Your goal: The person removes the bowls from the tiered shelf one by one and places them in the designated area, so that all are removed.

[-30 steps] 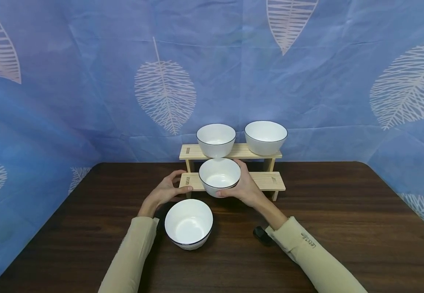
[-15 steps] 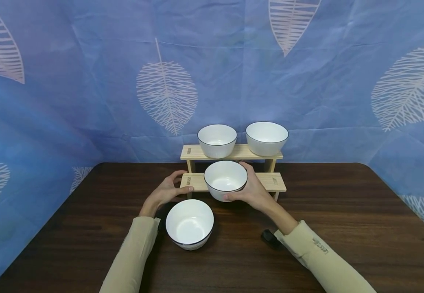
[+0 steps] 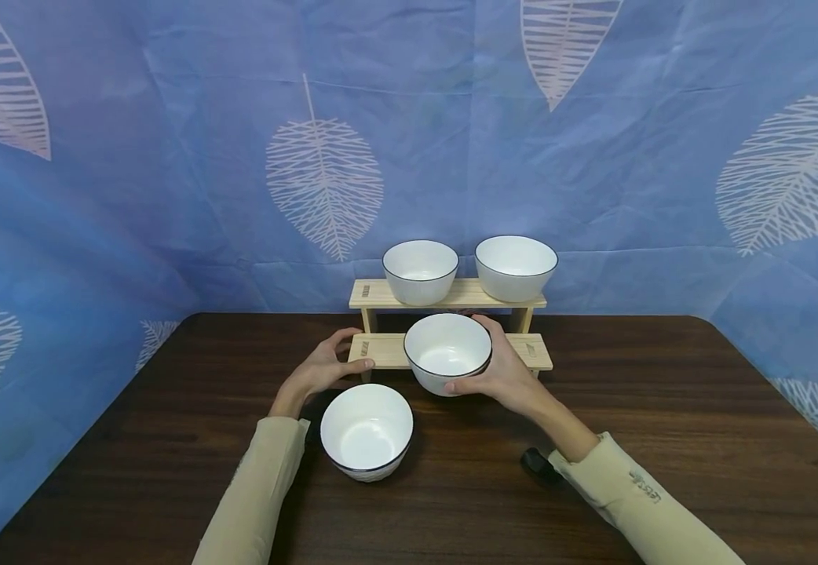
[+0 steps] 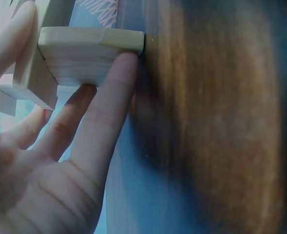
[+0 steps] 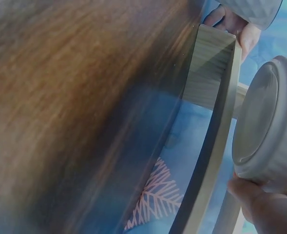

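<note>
My right hand (image 3: pixel 497 367) grips a white bowl (image 3: pixel 447 345) with a dark rim, thumb low on its near side and fingers around its right. That bowl overlaps the lower board of a two-tier wooden rack (image 3: pixel 388 351); its underside (image 5: pixel 258 114) shows in the right wrist view, apart from the board. My left hand (image 3: pixel 320 369) holds the left end of the lower board, thumb at the front edge and fingers behind. In the left wrist view its fingertips touch the rack's leg (image 4: pixel 85 58). Another white bowl (image 3: pixel 367 431) stands on the table, close to my left wrist.
Two more white bowls, one at the left (image 3: pixel 420 273) and one at the right (image 3: pixel 516 268), sit on the upper board. The rack stands at the back of the dark wood table (image 3: pixel 628 392), before a blue leaf-patterned cloth (image 3: pixel 423 141).
My right hand has carried its bowl to the right and a little toward me, along the lower board. The left hand has stayed at the rack's end.
</note>
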Available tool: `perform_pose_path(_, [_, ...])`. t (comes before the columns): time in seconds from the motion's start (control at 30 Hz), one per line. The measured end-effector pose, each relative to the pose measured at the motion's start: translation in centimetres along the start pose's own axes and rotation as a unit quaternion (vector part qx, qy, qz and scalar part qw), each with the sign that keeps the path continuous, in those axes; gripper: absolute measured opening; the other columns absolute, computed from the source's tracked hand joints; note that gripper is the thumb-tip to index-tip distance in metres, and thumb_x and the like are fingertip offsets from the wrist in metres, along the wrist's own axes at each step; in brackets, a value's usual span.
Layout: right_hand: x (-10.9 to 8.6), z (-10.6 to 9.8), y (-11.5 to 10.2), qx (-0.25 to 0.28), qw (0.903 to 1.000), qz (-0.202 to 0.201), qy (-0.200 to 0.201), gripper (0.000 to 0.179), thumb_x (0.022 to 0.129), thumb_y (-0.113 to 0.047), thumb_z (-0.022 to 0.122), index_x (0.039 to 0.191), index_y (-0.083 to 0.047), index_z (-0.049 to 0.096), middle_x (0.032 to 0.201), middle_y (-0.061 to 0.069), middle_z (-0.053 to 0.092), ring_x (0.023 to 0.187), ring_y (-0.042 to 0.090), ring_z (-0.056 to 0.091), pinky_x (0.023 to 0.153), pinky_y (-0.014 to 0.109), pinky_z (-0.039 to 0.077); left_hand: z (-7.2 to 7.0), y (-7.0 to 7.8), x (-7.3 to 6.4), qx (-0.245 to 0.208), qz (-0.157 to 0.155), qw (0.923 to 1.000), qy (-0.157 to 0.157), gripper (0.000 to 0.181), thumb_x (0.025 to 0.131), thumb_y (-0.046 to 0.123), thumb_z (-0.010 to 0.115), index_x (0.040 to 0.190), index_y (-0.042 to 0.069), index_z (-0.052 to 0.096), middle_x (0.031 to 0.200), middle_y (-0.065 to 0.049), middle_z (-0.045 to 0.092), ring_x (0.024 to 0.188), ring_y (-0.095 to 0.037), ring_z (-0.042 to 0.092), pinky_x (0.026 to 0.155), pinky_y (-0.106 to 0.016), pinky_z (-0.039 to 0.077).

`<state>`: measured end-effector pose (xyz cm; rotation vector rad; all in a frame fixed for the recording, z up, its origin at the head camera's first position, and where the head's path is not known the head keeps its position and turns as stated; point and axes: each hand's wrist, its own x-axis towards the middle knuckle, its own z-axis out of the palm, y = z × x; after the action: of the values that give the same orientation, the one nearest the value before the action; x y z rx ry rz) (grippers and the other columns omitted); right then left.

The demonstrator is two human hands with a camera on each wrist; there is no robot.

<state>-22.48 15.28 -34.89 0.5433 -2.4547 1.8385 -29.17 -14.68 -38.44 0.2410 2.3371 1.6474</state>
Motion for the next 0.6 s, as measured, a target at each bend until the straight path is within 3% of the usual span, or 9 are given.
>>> perform_pose_path(0.6, [-1.5, -0.9, -0.3, -0.012, 0.9997, -0.015, -0.016, 0.113, 0.069, -0.011, 0.089, 0.155, 0.007, 0.017, 0.145, 0.030, 0.041, 0.123, 0.042, 0.053, 0.102, 0.050, 0.045, 0.0, -0.1, 0.0, -0.002, 0.004, 1.0000, -0.002, 0.078, 0.095, 0.013, 0.072, 0.158, 0.003, 0.026, 0.150, -0.031, 0.039, 0.121, -0.047, 0.057, 0.094, -0.060, 0.051])
